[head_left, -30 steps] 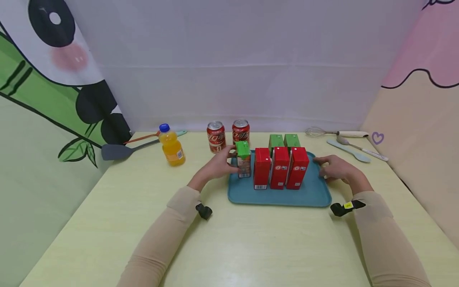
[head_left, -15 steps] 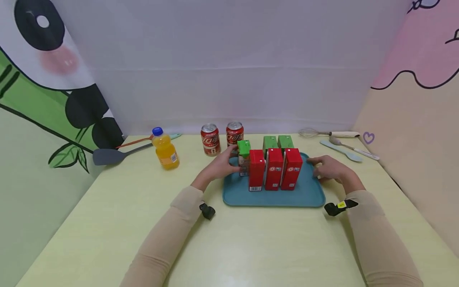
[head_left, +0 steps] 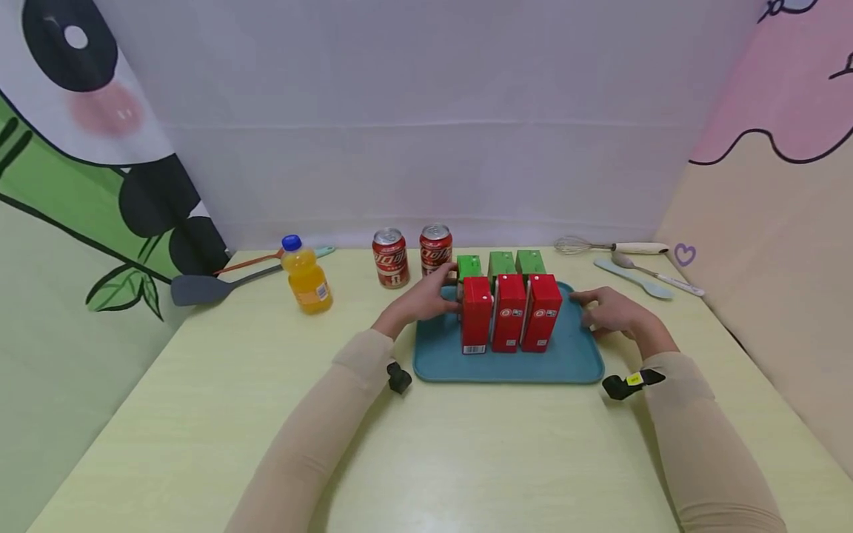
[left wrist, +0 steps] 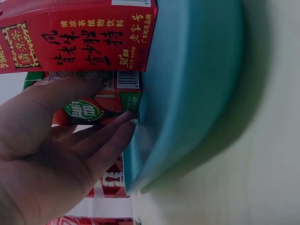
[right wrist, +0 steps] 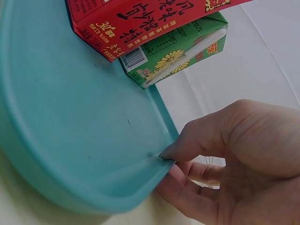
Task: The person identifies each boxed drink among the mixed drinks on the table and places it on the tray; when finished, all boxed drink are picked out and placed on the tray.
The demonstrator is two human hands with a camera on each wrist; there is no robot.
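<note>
My left hand (head_left: 426,297) grips a small drink carton with a green top (head_left: 469,264) at the back left of the blue tray (head_left: 576,352). In the left wrist view, thumb and fingers lie along the sides of this carton (left wrist: 105,105), just behind a red carton (left wrist: 93,35). Three upright red drink cartons (head_left: 509,313) form the front row; two more green-topped cartons (head_left: 501,263) stand behind, their lower parts hidden. On the right, my right hand (head_left: 613,309) pinches the tray's rim (right wrist: 154,180), thumb over the edge and fingers beneath.
Two red soda cans (head_left: 390,259) stand behind the tray's left. Further left are an orange juice bottle (head_left: 308,277) and a dark spatula (head_left: 203,290). A whisk (head_left: 613,247), a light blue utensil (head_left: 633,279) and a spoon (head_left: 656,275) lie at the back right.
My left hand has moved the green-topped carton right and back, from the tray's left side into line with the other green-topped cartons. My right hand stays on the rim. The head view has shifted slightly.
</note>
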